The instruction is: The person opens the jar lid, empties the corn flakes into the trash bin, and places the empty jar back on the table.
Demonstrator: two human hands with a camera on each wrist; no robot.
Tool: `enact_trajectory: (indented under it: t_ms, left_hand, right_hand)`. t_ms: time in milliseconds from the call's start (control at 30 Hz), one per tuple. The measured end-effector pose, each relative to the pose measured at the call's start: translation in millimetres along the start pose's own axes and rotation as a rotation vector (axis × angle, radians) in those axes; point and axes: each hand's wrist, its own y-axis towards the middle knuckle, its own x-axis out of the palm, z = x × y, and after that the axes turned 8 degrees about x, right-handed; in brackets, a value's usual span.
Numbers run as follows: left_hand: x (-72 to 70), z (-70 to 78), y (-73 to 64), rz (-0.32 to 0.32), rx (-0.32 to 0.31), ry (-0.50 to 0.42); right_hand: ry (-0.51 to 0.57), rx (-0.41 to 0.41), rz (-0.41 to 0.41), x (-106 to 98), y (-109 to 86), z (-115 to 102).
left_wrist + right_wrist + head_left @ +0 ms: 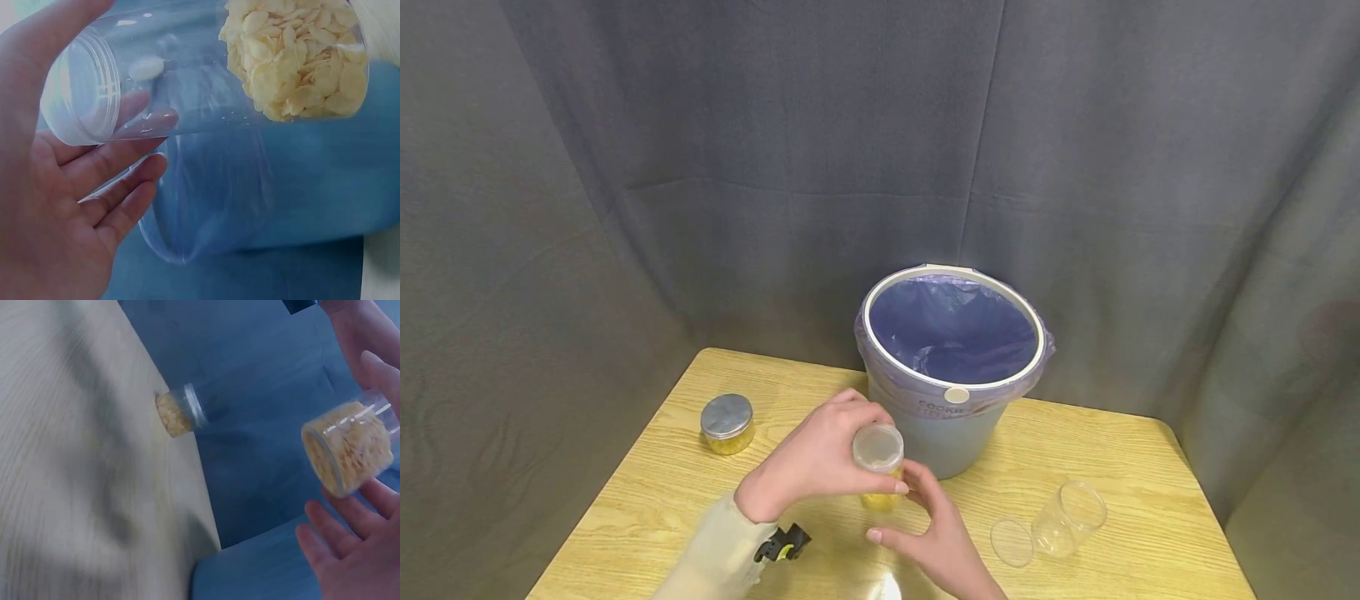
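Observation:
My left hand (827,450) grips a see-through jar (194,81) near its translucent lid (877,447), thumb on one side and fingers on the other. Pale yellow flakes (306,62) fill the far end of this jar, away from the lid. My right hand (936,537) is beside the jar's lower part, fingers and thumb spread apart. In the right wrist view its fingers (337,531) lie close to the flake-filled end; whether they touch it I cannot tell. The held jar is in front of a bin (940,442) in the head view.
A purple bag (955,333) lines the bin under a white rim. To the left stands a short jar (726,425) of yellow flakes with a metal lid. On the right are a clear jar (1067,517) and a clear round lid (1011,542). Grey curtains surround the wooden table (1112,458).

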Motion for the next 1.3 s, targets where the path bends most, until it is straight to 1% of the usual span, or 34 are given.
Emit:
enact_trajectory:
  t_ms: [167,300,367,433,533,633,833,1000,1100,1233,1300]
  left_hand:
    - [5.6,12.5,2.6,0.003,0.071,-0.054]
    - [11.0,20.3,4.4,-0.014,0.118,-0.084]
    - [13.8,22.6,5.2,-0.021,0.139,-0.087]
    - [16.4,24.0,5.6,-0.022,0.161,-0.084]
    - [20.4,25.2,5.6,-0.021,0.179,-0.088]
    - [23.3,26.1,4.4,-0.031,0.158,-0.114]
    - [22.7,24.9,-1.3,-0.047,0.102,-0.182]
    - [22.4,23.1,-4.4,-0.039,0.111,-0.226]
    - [22.3,22.0,-5.6,-0.037,0.116,-0.252]
    - [22.5,21.4,-5.6,-0.043,0.105,-0.263]
    - [22.7,21.1,-5.5,-0.041,0.101,-0.261]
  right_hand:
    - [0.043,-0.030,-0.022,-0.6,0.2,-8.0]
    - [0.096,-0.022,-0.028,-0.8,-0.2,-14.1]
    - [0.128,0.000,-0.033,-0.8,-1.1,-16.6]
    - [0.155,0.002,-0.042,-0.8,-1.9,-18.0]
    - [0.185,-0.028,-0.051,-0.6,-3.2,-17.9]
    - [0.194,-0.078,-0.052,-0.3,-4.4,-16.1]
    - [0.185,-0.113,-0.021,-0.3,-6.8,-12.6]
    - [0.215,-0.210,-0.017,0.0,-5.5,-9.5]
    - [0.216,-0.209,-0.015,0.7,-5.8,-8.7]
    - [0.191,-0.199,-0.001,1.2,-6.5,-8.2]
    - [0.178,-0.219,0.002,1.4,-6.2,-8.2]
